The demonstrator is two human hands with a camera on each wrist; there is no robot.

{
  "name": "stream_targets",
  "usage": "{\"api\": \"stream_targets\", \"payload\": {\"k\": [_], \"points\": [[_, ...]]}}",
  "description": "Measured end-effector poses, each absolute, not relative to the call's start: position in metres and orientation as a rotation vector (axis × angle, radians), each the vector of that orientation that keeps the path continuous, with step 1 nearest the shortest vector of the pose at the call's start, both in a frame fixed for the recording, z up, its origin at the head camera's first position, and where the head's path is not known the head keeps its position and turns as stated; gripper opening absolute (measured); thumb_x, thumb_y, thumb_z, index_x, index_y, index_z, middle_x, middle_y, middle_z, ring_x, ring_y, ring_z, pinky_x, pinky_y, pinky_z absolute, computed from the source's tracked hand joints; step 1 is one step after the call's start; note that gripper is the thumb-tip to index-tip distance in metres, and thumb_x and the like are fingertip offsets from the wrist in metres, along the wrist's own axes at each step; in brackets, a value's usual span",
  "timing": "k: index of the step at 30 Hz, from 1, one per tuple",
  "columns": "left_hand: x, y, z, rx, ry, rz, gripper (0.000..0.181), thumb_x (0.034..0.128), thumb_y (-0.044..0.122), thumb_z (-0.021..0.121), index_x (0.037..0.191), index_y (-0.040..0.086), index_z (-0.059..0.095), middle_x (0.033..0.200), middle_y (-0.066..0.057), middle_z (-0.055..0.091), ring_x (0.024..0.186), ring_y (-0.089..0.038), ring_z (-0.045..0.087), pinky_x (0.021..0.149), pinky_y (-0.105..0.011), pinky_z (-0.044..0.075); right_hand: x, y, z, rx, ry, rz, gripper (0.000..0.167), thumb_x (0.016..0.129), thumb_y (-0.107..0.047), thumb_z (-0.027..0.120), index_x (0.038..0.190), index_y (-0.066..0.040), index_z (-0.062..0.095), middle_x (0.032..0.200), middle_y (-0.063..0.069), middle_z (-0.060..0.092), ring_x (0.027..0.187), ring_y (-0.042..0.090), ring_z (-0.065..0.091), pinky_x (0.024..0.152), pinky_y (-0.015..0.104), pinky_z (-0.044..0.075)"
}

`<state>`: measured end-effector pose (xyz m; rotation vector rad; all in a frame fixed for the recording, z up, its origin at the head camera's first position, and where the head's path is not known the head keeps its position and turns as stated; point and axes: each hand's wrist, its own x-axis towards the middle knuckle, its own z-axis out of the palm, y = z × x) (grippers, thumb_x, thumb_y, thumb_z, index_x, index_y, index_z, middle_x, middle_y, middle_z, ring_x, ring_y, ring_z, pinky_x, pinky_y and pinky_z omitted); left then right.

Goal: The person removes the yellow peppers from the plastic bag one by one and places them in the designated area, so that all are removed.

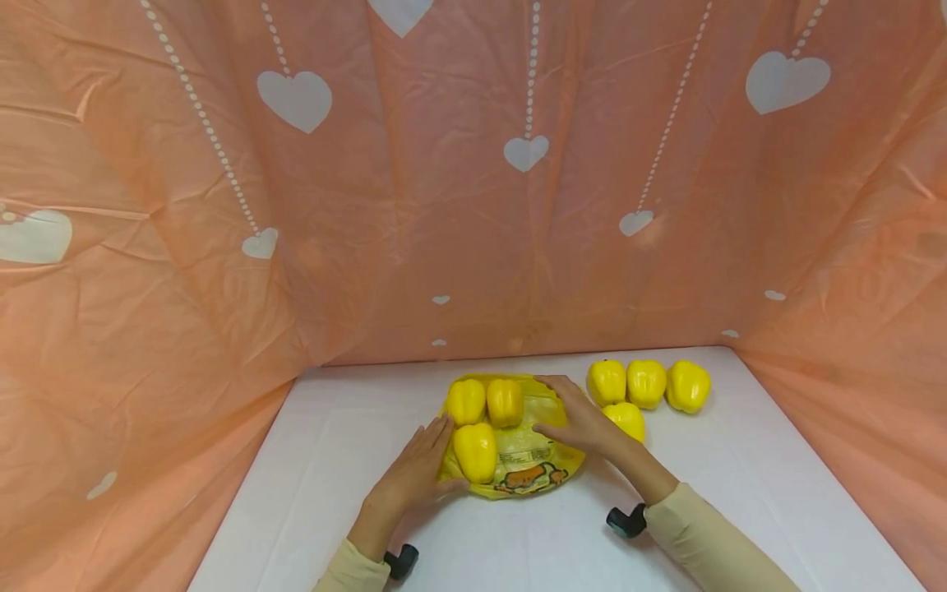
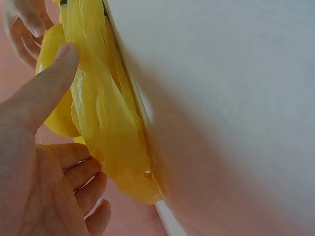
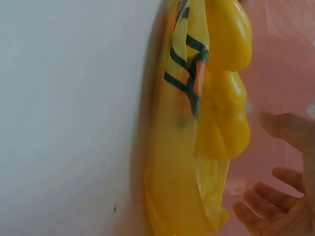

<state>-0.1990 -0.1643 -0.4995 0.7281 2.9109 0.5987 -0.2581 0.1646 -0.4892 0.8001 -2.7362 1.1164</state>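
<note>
A thin yellow plastic bag point(image 1: 526, 448) with printed text and an orange picture lies spread on the table. On it rest three yellow bell peppers: one at the back left point(image 1: 466, 401), one beside it point(image 1: 505, 403), and one in front point(image 1: 476, 453). Along the bag's left edge is my left hand point(image 1: 417, 462), its fingers extended against the bag and thumb toward its front; the left wrist view shows the thumb point(image 2: 47, 88) lying by the crumpled side. My right hand point(image 1: 584, 419) hovers at the bag's right side, fingers spread, nothing held.
Several more yellow bell peppers point(image 1: 647, 384) stand on the white table point(image 1: 747, 485) behind and right of the bag; my right forearm is close to the nearest one point(image 1: 625, 420). An orange curtain with hearts point(image 1: 473, 205) hangs around the table's back and sides.
</note>
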Motion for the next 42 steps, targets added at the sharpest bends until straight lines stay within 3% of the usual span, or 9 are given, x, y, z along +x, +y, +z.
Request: {"api": "stream_targets", "payload": {"k": [42], "points": [[-0.199, -0.162, -0.497, 0.689, 2.895, 0.6, 0.104, 0.0934, 0.045, 0.083, 0.164, -0.01, 0.029, 0.175, -0.024, 0.025, 0.163, -0.038, 0.024, 0.135, -0.054, 0.017, -0.286, 0.115, -0.503, 0.682, -2.862, 1.124, 0.081, 0.094, -0.024, 0.086, 0.158, 0.001, 0.043, 0.156, 0.025, 0.05, 0.144, 0.044, 0.05, 0.121, 0.06, 0.044]]}}
